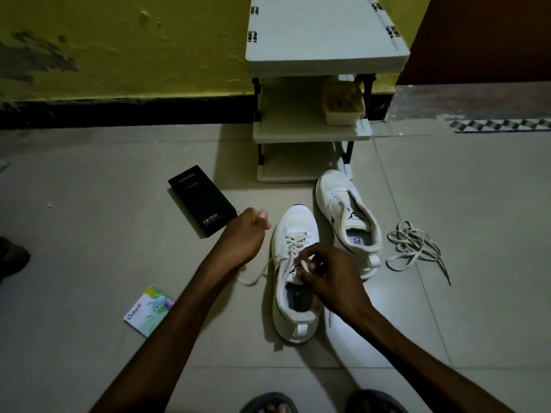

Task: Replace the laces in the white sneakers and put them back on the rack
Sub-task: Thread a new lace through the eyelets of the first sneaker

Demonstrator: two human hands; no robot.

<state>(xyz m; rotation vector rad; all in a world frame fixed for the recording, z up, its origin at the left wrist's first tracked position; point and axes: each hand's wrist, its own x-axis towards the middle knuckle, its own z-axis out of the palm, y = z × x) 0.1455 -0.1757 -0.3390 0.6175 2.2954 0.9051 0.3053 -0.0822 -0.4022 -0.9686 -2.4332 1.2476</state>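
The near white sneaker (293,231) stands on the floor with a white lace (293,238) threaded through its front eyelets. My right hand (325,281) is over the tongue and pinches one end of that lace. The other end loops out to the left across the tile and runs up behind my left wrist. My left hand (246,234), left of the toe, has its fingers curled and seems to pinch that end. The second white sneaker (343,204) lies unlaced to the right, in front of the white rack (313,132). A loose greyish lace (413,247) lies tangled further right.
A black phone box (202,201) lies left of the shoes. A small Odonil packet (149,311) sits near my left forearm. The rack's middle shelf holds a plastic container (343,105). My sandalled feet (268,405) show at the bottom edge. A yellow wall stands behind.
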